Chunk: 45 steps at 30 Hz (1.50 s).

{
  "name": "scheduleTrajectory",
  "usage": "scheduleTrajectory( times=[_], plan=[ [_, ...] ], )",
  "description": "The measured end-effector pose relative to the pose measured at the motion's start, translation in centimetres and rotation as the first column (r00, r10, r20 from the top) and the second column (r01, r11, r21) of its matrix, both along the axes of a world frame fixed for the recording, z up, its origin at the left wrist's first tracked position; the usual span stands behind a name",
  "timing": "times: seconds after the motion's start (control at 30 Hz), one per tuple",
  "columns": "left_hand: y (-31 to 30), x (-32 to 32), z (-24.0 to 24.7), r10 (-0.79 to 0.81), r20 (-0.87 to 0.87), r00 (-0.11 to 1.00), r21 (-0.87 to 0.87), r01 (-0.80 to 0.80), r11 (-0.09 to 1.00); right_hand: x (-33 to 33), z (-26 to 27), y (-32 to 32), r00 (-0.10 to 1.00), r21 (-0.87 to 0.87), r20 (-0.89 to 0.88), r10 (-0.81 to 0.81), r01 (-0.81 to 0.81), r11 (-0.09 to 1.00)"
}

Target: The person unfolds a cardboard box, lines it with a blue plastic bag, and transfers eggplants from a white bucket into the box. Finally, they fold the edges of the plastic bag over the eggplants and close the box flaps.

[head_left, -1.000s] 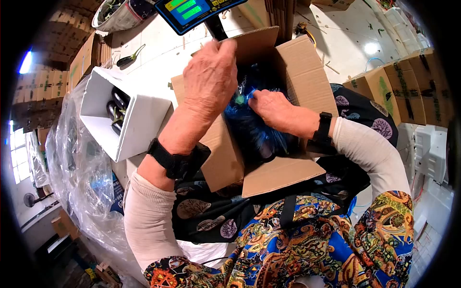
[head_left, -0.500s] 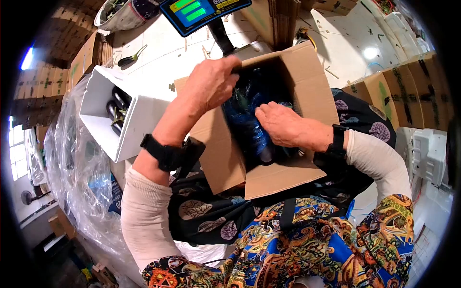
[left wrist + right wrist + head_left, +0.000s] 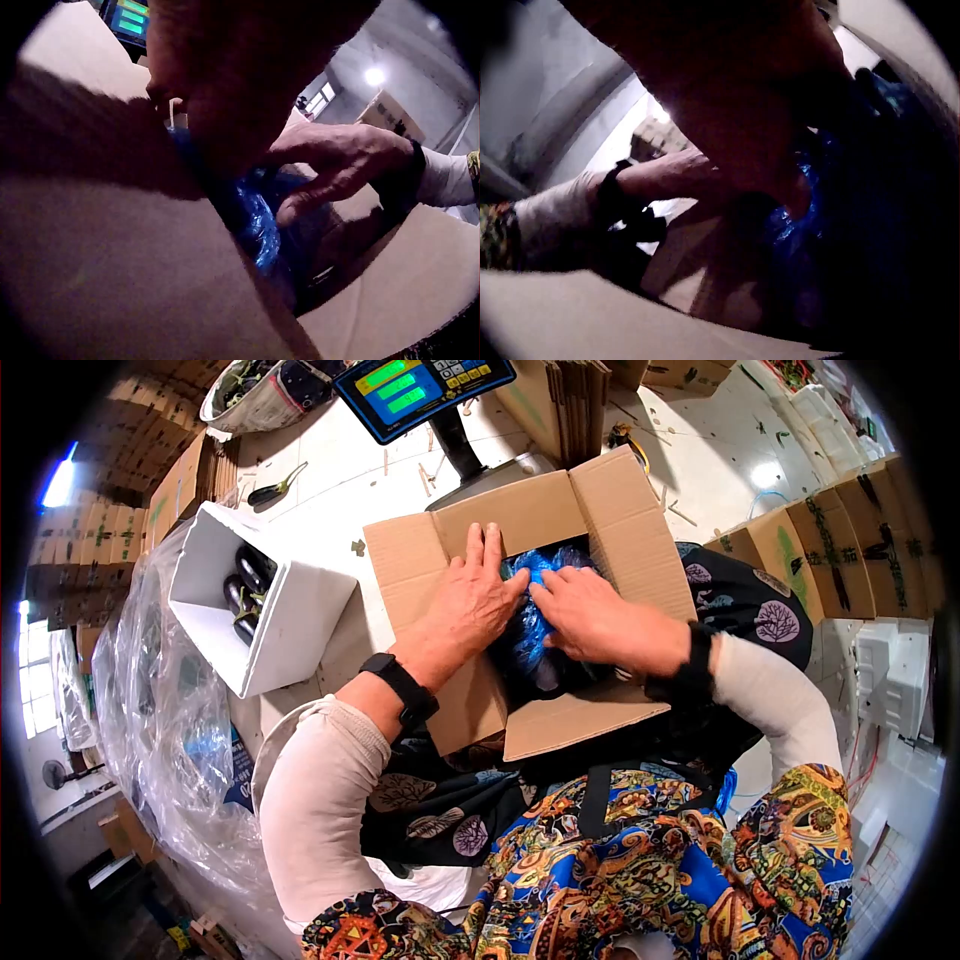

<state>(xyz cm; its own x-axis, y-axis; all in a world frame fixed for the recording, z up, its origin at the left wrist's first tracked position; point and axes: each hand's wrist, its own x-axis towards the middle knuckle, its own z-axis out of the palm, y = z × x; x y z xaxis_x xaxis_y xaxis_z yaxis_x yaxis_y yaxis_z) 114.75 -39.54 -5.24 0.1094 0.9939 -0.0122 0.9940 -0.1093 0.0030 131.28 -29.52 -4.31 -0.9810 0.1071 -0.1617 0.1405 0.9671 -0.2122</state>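
In the head view an open cardboard box [image 3: 510, 510], flaps spread, holds a shiny blue plastic bag [image 3: 530, 625]. My left hand [image 3: 475, 600] reaches over the box's left side, two fingers stretched toward the far flap and the thumb side at the bag. Beside it my right hand [image 3: 590, 615] lies on the bag from the right, its fingertips close to the left hand. The left wrist view shows the right thumb pointing down against the crinkled blue plastic [image 3: 259, 225]. Dark, rounded contents show through the near part of the bag.
A white foam box [image 3: 305, 615] with several eggplants [image 3: 240, 595] lies tilted at left, near clear plastic sheeting [image 3: 150, 650]. Behind the carton stands a scale with a lit display [image 3: 405, 390]. One loose eggplant [image 3: 268, 493] lies on the floor. Cardboard boxes [image 3: 850, 540] stand at right.
My left hand has come down from above the box's left far corner to the bag, its fingers straightening. The right hand has let go of the pinched plastic and now lies flatter on the bag.
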Motion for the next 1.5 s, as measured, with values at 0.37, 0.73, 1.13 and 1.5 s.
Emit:
scheduleTrajectory(
  times=[0.37,0.73,1.13,1.5],
  plan=[
    [0.5,0.8,0.1,0.039,0.053,0.998,-0.069,-0.036,0.997,4.5,6.6,-2.5,0.948,-0.4,0.174,0.265,-0.178,0.899],
    [0.5,-0.5,2.2,0.106,0.17,0.98,-0.366,-0.037,0.93,1.8,3.4,1.6,0.931,-0.309,0.364,0.024,0.096,0.946],
    [1.8,-1.1,3.3,0.239,0.291,0.926,-0.563,-0.036,0.826,2.8,4.1,2.5,0.962,-0.305,0.272,0.007,0.079,0.949],
    [-0.2,1.2,1.6,0.142,0.179,0.974,-0.261,-0.093,0.961,2.9,2.4,0.6,0.998,0.048,0.04,-0.043,0.041,0.998]
  ],
)
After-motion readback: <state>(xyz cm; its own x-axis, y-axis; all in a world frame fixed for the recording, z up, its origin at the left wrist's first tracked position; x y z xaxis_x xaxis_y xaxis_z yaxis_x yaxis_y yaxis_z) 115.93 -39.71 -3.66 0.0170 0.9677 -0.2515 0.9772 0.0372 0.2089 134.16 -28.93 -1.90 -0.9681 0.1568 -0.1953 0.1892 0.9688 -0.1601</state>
